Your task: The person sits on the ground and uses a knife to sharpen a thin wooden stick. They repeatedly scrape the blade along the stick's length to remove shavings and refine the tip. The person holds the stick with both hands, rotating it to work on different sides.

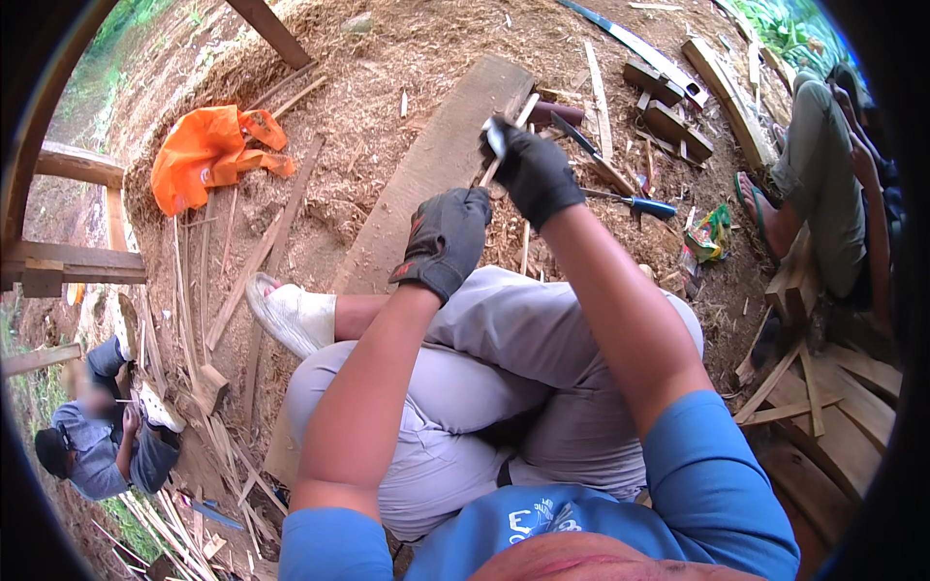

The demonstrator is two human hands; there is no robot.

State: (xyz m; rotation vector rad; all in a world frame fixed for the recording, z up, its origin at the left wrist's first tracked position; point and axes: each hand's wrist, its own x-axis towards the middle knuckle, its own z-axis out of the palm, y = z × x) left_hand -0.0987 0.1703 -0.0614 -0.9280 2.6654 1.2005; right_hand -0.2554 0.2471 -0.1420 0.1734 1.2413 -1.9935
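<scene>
The right hand (pixel 533 172), in a black glove, is closed around a short blade (pixel 496 136) just above the middle of the frame, its pale tip sticking out past the knuckles. The left hand (pixel 444 242), also gloved, sits just below and left of it, fingers curled shut on a thin wooden strip (pixel 524 247); the strip shows beside both hands and runs up between them towards the blade. Both hands hang over the raised knees in grey trousers. Behind them a long plank (pixel 436 165) lies on the sawdust. A blue-handled tool (pixel 639 204) lies right of the right hand. At upper left lies a crumpled orange bag (pixel 208 150); what it holds cannot be seen.
</scene>
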